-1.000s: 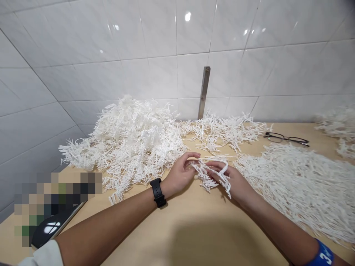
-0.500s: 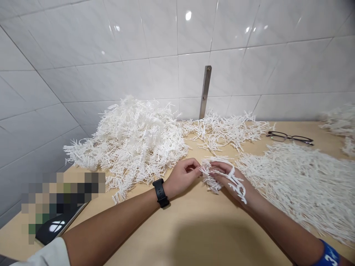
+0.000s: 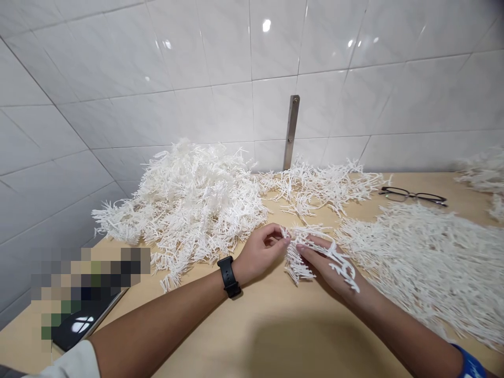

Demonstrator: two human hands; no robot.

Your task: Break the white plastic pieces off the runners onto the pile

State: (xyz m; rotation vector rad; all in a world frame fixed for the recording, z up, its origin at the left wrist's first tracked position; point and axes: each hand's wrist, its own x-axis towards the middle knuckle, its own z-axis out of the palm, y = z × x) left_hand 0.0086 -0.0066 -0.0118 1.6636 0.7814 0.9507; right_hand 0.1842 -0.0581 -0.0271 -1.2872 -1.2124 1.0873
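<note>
Both hands are working close together above the pale wooden table (image 3: 252,341), fingertips nearly meeting. The left hand (image 3: 260,253) is curling almost shut, its fingertips (image 3: 284,240) seemingly pinching the top of a bunch of white plastic fringe (image 3: 298,261), though the exact grip is hard to tell. The right hand (image 3: 326,265) is staying fairly open, fingers reaching toward 10 o'clock, with the bunch lying against its fingertips and one branch crossing its back toward 4 o'clock. The bunch sits between the hands but nearer the right, its long axis running roughly from 12 to 6 o'clock.

A large heap of the same fringe (image 3: 189,202) is rising at 11 o'clock, a flat spread of it (image 3: 429,262) is lying at 3 o'clock, and glasses (image 3: 412,196) are resting at 1 o'clock. Compared with a second ago, the branch has slid from the right fingers onto the back of the hand, and the left fingers have curled tighter.
</note>
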